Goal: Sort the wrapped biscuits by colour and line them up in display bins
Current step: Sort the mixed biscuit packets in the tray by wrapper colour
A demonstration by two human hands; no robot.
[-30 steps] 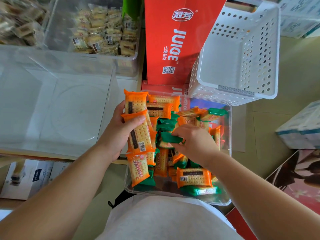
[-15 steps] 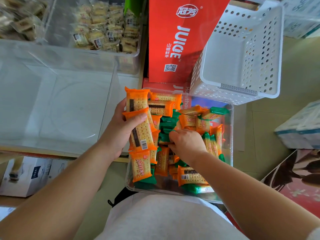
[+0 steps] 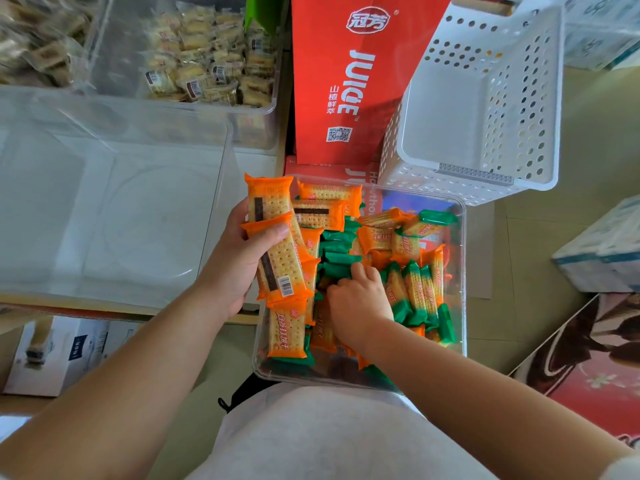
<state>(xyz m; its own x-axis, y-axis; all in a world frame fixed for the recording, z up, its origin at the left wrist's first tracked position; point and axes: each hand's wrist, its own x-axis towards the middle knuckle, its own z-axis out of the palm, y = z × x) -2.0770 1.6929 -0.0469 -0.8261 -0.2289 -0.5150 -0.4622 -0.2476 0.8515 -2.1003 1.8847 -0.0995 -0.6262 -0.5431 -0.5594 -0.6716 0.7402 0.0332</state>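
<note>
Over the tray (image 3: 462, 244), left hand (image 3: 235, 265) grips orange packets (image 3: 280, 261); right hand (image 3: 358, 299) reaches in

glossy plastic wrappers (image 3: 282, 268), clear plastic bin (image 3: 462, 271)

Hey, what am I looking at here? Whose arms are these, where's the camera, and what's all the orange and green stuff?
There is no machine here. These are a person's two bare arms, filmed by one camera worn on their head and looking down. The left hand grips a stack of orange-wrapped biscuits. The right hand digs into a clear tub of mixed orange packs and green-wrapped biscuits; whether it has grabbed one is hidden. Around the tub are a big clear bin, a white perforated basket and a red juice carton.
</note>
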